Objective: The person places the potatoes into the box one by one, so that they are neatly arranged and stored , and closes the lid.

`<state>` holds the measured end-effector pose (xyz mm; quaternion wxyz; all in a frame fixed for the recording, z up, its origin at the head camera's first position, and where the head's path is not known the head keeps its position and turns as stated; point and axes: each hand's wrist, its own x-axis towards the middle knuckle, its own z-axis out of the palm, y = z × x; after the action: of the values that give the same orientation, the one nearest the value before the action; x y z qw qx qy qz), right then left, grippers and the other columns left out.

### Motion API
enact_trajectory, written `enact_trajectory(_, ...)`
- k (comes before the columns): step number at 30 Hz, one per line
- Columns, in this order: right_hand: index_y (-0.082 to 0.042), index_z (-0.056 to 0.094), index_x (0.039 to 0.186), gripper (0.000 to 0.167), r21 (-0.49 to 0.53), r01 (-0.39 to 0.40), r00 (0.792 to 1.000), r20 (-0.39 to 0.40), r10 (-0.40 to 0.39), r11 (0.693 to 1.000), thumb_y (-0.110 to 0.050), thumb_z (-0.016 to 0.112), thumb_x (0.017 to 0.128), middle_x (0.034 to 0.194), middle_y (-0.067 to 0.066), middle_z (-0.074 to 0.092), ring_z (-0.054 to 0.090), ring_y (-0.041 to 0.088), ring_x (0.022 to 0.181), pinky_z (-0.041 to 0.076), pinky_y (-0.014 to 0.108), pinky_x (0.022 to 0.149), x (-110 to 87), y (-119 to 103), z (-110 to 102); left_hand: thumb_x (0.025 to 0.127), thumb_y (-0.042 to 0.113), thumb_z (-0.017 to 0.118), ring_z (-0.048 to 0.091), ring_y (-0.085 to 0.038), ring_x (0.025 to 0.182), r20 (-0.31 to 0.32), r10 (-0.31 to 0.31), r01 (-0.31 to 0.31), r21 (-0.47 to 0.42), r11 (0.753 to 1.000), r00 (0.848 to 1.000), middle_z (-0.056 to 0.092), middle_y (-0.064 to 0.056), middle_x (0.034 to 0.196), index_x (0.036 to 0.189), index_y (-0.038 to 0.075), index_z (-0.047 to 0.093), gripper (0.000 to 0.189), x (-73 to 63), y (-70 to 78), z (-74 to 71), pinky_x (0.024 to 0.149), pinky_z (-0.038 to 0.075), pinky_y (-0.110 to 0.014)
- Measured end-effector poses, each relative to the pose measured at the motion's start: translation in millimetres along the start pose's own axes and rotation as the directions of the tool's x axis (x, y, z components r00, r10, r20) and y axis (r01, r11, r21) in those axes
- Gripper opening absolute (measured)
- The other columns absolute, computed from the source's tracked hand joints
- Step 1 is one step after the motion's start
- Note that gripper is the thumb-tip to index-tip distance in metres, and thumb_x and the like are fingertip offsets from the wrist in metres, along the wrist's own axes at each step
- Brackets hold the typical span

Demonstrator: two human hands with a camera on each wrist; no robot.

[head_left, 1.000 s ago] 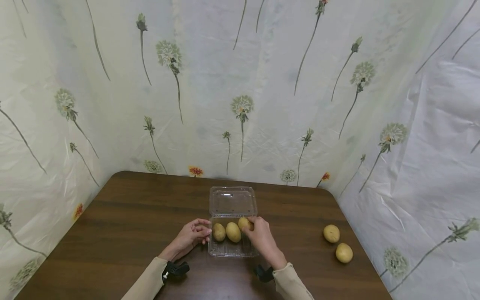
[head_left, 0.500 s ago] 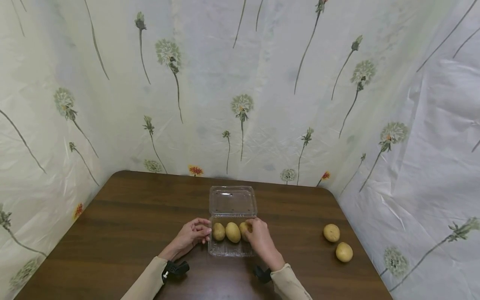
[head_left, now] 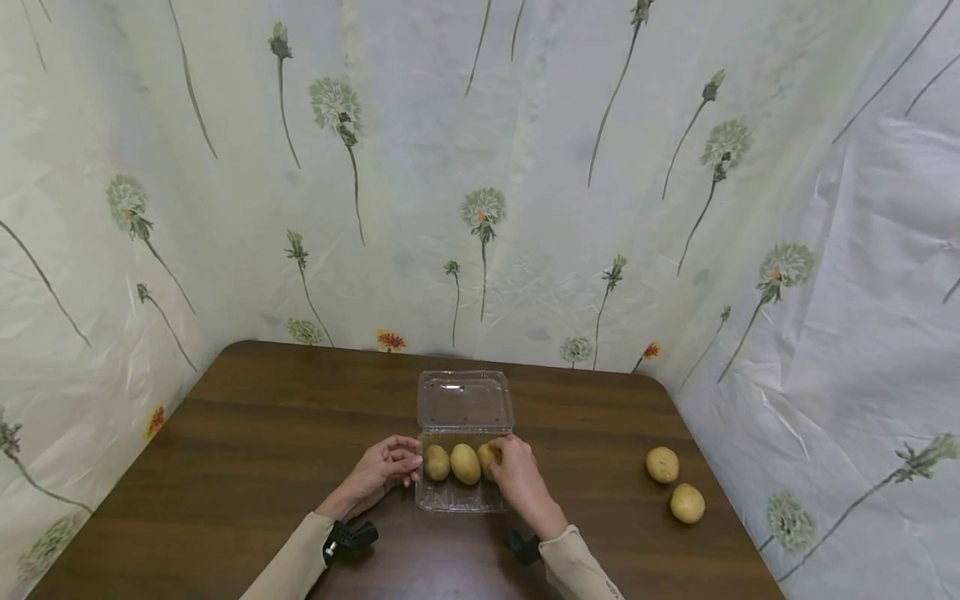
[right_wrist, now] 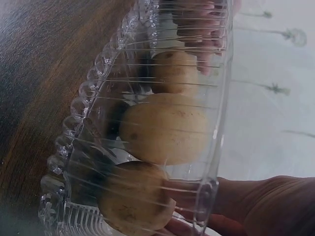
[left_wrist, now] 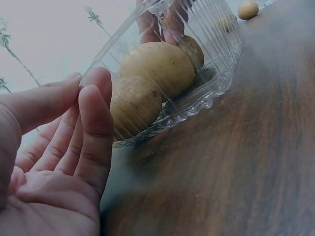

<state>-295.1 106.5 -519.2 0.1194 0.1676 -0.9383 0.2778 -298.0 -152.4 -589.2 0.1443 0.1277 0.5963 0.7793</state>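
Observation:
A clear plastic clamshell container point(head_left: 457, 500) lies with its lid open on the table. Three potatoes sit in a row inside: a left potato point(head_left: 437, 463), a middle potato point(head_left: 466, 464) and a right potato point(head_left: 485, 457), partly hidden by my fingers. At the container's left side, my left hand point(head_left: 378, 471) pinches the rim between thumb and finger, as the left wrist view shows. My right hand point(head_left: 520, 479) reaches over the right wall and holds the right potato point(right_wrist: 133, 196). Through the ribbed wall, the right wrist view shows fingers behind that potato.
Two more potatoes rest on the table to the right, a farther one point(head_left: 662, 465) and a nearer one point(head_left: 687, 504). The clear lid point(head_left: 463, 402) leans back behind the base. A floral curtain point(head_left: 405, 250) surrounds the dark wooden table point(head_left: 285, 417).
My right hand has lowered the right potato slightly into the container beside the middle one, and its fingers now cover more of it. The left hand stays at the rim.

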Motion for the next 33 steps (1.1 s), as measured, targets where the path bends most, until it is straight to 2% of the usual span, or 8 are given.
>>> enact_trajectory(14, 0.005, 0.071, 0.097, 0.024, 0.000, 0.018, 1.000, 0.003, -0.018, 1.000, 0.002, 0.075, 0.074, 0.097, 0.019, 0.068, 0.065, 0.032, 0.091, 0.054, 0.043, 0.075, -1.7, -2.1, -0.3, 0.093, 0.008, 0.063, 0.065, -0.009, 0.071, 0.000, 0.008, -0.008, -0.013, 1.000, 1.000, 0.067, 0.002, 0.082, 0.126, -0.007, 0.042, 0.042, -0.4, 1.1, 1.3, 0.061, 0.051, -0.021)
enact_trajectory(20, 0.005, 0.069, 0.103, 0.032, 0.022, 0.006, 0.999, 0.035, -0.007, 1.000, -0.003, 0.079, 0.073, 0.103, 0.019, 0.067, 0.065, 0.034, 0.096, 0.054, 0.046, 0.079, -2.4, -4.3, -1.1, 0.094, 0.009, 0.062, 0.065, -0.010, 0.072, 0.008, 0.001, -0.001, 0.003, 1.000, 1.000, 0.067, 0.002, 0.082, 0.125, -0.004, 0.044, 0.039, -0.7, 0.5, 0.1, 0.062, 0.052, -0.022)
enact_trajectory(28, 0.004, 0.068, 0.107, 0.037, 0.013, 0.032, 0.999, 0.000, -0.032, 0.999, -0.004, 0.079, 0.073, 0.105, 0.018, 0.067, 0.063, 0.032, 0.099, 0.053, 0.044, 0.081, -1.2, -4.7, -5.4, 0.095, 0.008, 0.060, 0.064, -0.008, 0.071, 0.028, 0.012, -0.012, 0.029, 1.000, 1.000, 0.066, 0.002, 0.082, 0.127, -0.009, 0.040, 0.041, 0.7, 1.2, -0.7, 0.062, 0.052, -0.022)
enact_trajectory(33, 0.003, 0.068, 0.108, 0.037, 0.040, 0.004, 1.000, -0.002, -0.004, 0.999, -0.003, 0.077, 0.073, 0.105, 0.018, 0.066, 0.063, 0.032, 0.097, 0.053, 0.045, 0.080, -0.7, -5.4, -7.5, 0.095, 0.007, 0.060, 0.064, -0.008, 0.071, 0.027, 0.012, -0.013, 0.026, 1.000, 1.000, 0.065, 0.001, 0.081, 0.128, -0.011, 0.039, 0.043, 1.1, 0.8, -0.3, 0.062, 0.051, -0.022)
